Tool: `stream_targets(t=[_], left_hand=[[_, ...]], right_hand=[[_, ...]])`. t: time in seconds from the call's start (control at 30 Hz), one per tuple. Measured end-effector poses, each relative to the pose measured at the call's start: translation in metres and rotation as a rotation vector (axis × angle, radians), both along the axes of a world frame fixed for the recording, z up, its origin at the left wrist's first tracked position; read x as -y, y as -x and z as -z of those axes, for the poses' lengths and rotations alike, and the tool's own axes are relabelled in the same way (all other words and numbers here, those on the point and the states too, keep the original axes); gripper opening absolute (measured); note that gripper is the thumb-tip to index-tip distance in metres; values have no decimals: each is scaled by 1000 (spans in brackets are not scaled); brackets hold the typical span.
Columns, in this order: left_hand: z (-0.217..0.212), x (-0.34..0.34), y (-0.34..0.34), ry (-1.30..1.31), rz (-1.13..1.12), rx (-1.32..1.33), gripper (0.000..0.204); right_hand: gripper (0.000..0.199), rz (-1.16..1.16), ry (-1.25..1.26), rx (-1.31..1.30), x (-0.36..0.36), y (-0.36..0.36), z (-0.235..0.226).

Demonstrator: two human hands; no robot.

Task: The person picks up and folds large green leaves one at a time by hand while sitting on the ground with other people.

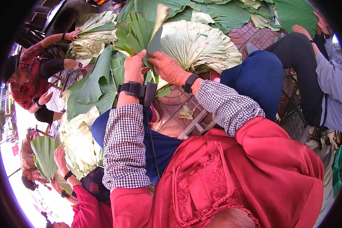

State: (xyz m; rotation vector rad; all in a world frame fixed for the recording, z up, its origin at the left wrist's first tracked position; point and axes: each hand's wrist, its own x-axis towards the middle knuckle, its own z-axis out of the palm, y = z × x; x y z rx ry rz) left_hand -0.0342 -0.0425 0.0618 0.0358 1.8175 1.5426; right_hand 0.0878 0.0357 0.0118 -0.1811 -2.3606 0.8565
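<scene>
My left hand (134,67) and my right hand (168,68) both grip a folded green lotus leaf (137,33) that stands up between them, its pleats fanning upward. A narrow leaf strip (155,28) rises from the fold by my right fingers. Both wrists carry black bands, and a small black device hangs at the left one. My sleeves are black-and-white check under a red garment. Behind the held leaf lies a pale, round stack of folded leaves (201,45).
Loose green leaves (91,83) cover the ground at left and top. A person in red at far left handles a pale leaf bundle (95,36). Another person at lower left holds a green leaf (45,155). A seated person in dark trousers (300,60) is at right.
</scene>
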Motion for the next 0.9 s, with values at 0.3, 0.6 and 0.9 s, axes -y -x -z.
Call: stream_targets(t=[0.3, 0.6, 0.9], left_hand=[[17, -3, 7, 350, -8, -368, 38], [33, -16, 6, 293, -110, -331, 33], [26, -11, 2, 204, -124, -258, 33]], right_hand=[[28, -135, 151, 3, 12, -7, -3], [16, 639, 1175, 400, -98, -55, 86], [17, 689, 1535, 362, -82, -66, 117]])
